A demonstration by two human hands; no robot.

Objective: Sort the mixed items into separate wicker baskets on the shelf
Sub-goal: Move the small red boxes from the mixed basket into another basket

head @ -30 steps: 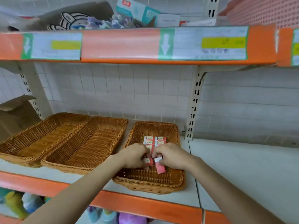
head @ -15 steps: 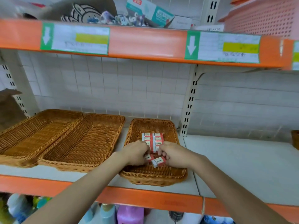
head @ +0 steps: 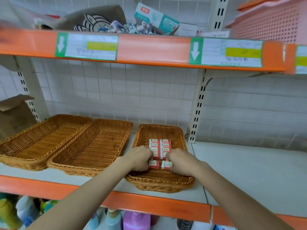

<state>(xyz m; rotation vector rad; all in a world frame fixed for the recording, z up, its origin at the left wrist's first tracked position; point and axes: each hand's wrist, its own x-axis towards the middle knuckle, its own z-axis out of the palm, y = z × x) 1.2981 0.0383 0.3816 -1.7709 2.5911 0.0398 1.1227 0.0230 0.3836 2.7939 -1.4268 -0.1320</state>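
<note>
Both hands are reaching into the rightmost woven brown wicker basket (head: 159, 183), which is sitting on the pale shelf (head: 249, 171) with an orange front edge. The left hand (head: 138, 159) is curling its fingers around a small red-and-white box (head: 154, 164), and the right hand (head: 181, 162) is pinching a second small red-and-white box (head: 166, 164) just beside it. The two boxes are lying side by side near the front of the basket floor. Behind them, a neat double row of matching red-and-white boxes (head: 159, 147) is filling the middle of the basket. To the left, two larger wicker baskets, the middle one (head: 93, 146) and the far-left one (head: 39, 140), are standing touching each other, well apart from the hands. Above, mixed items (head: 129, 28) are lying on the upper shelf beside a pink perforated plastic basket (head: 272, 22).
</note>
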